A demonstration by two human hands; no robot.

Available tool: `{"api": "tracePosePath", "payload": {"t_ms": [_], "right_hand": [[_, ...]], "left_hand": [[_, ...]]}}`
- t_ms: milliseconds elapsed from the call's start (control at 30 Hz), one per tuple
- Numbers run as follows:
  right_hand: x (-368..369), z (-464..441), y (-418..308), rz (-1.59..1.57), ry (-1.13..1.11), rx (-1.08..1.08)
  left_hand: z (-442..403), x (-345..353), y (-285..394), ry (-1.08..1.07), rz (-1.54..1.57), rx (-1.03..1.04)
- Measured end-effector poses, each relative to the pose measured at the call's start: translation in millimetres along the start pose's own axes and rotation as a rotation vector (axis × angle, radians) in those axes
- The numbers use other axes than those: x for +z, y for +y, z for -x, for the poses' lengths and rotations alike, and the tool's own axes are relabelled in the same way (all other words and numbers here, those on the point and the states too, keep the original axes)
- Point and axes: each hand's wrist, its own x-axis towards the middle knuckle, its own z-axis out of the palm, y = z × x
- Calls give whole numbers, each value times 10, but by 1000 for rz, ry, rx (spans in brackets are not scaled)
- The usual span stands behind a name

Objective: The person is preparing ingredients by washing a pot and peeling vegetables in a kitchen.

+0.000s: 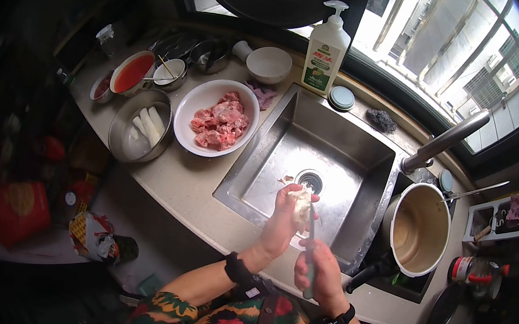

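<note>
Over the near side of the steel sink (pixel 356 148), my left hand (pixel 278 224) is closed around a pale, knobbly piece of food (pixel 302 207), whose exact kind I cannot make out. My right hand (pixel 325 275) grips a knife (pixel 309 270) by its grey-green handle. The narrow blade points away from me and lies along the right side of the pale piece. Small brownish and pale scraps (pixel 286 179) lie on the sink floor beside the drain (pixel 309 180).
Left of the sink stand a white bowl of raw meat chunks (pixel 219 123) and a steel bowl (pixel 123 148) with peeled white lengths. A red-filled bowl (pixel 133 73) is farther back. Behind the sink is a pump bottle (pixel 327 52); right are the faucet (pixel 445 143) and a deep pot (pixel 420 226).
</note>
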Motion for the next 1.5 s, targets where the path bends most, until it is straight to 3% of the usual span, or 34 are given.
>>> {"api": "tracePosePath", "payload": {"t_ms": [100, 200, 333, 533, 633, 800, 900, 967, 1033, 1100, 1500], "right_hand": [[-59, -24, -17, 104, 153, -145], [-75, -141, -57, 402, 330, -428], [-59, -160, -144, 518, 297, -442], [-105, -196, -28, 577, 359, -409], [-119, -250, -27, 415, 340, -387], [-71, -237, -83, 458, 380, -472], [-100, -230, -72, 636, 476, -526], [-157, -248, -52, 1147, 530, -877], [-126, -220, -31, 1144, 560, -789], [-127, -222, -44, 1222, 543, -902], [-266, -151, -36, 1251, 590, -811]], "left_hand": [[-12, 20, 81, -1, 103, -38], [7, 66, 130, 61, 46, -177], [22, 18, 92, 6, 54, -262], [13, 91, 64, 34, 48, -154], [55, 171, 42, 25, 70, -182], [79, 167, 77, -53, -206, -250], [72, 123, 80, -20, -426, -196], [82, 103, 79, 12, -565, -148], [62, 133, 20, 58, -600, -75], [39, 141, 18, 28, -586, -120], [-81, 322, -32, 29, -579, -253]]}}
